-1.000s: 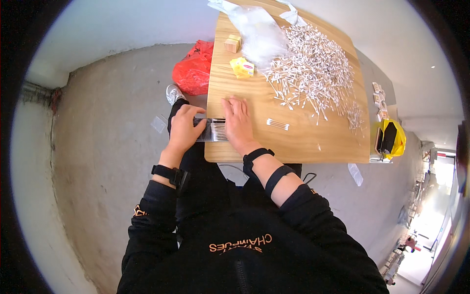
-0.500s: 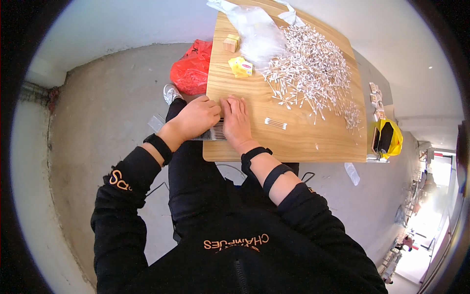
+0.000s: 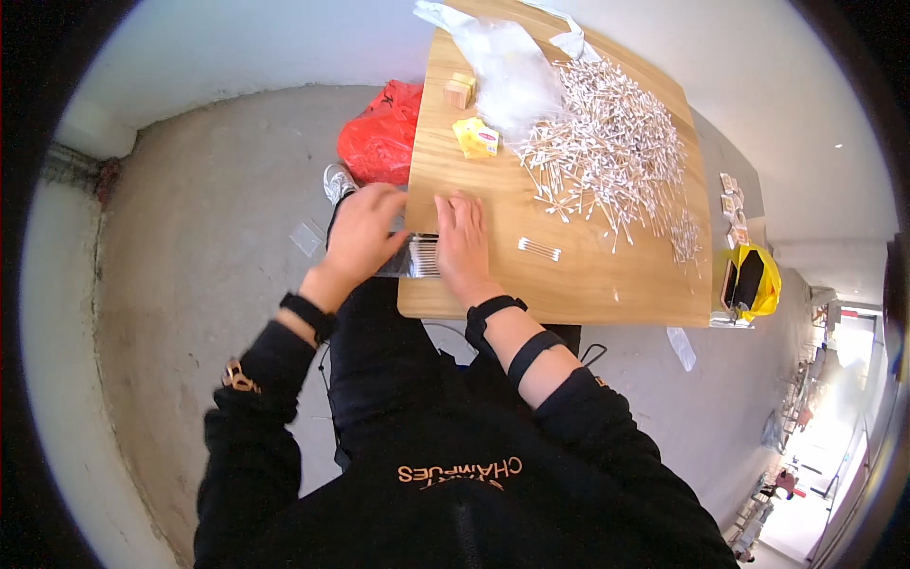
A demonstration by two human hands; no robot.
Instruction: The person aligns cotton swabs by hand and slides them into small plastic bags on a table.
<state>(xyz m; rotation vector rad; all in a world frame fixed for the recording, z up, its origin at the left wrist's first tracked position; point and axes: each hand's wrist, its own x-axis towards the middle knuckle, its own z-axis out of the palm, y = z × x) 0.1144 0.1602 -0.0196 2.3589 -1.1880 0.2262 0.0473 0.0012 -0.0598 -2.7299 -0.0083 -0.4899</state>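
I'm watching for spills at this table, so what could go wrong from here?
The swab packet overhangs the left edge of the table, so it might slip off if the right hand at its inner end lifts. The small swab bunch just right of that hand could be knocked. Bumping the table might scatter the large loose swab pile.

There are two hands, one see-through pack, one big pile of cotton swabs too many to count, three black straps, one red plastic bag, one desk.
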